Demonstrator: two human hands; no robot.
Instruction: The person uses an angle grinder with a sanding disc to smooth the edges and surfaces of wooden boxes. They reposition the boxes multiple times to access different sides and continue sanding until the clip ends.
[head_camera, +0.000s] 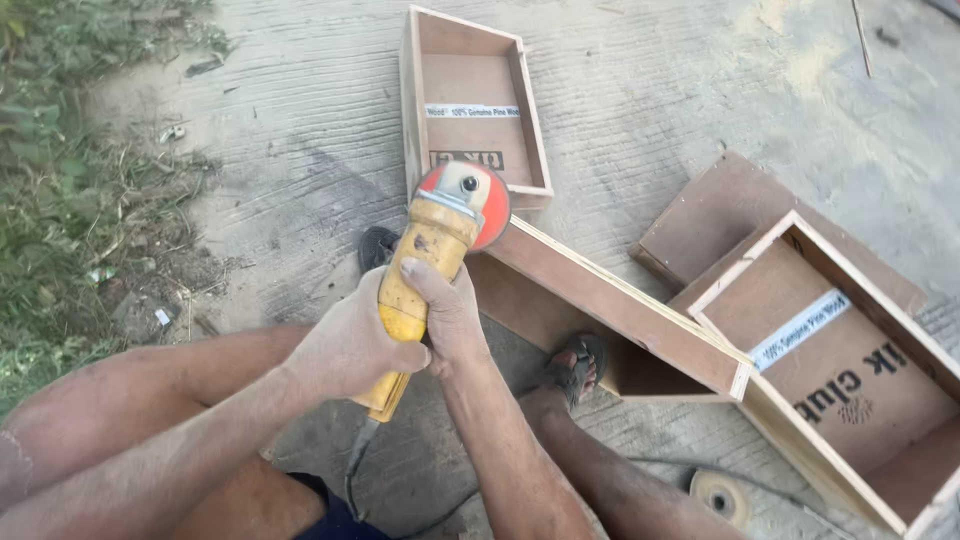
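Both my hands grip a yellow angle grinder with a red sanding disc at its head. My left hand wraps the rear of the yellow body. My right hand holds it just ahead, thumb along the top. The disc rests against the upper corner of a wooden box lying on its side. My feet in sandals brace that box, one in front, the other partly hidden behind the grinder. The power cord hangs down between my legs.
An open wooden box lies beyond the grinder on the concrete ground. Another open box rests at the right on a flat board. A loose round disc lies near my right leg. Grass borders the left.
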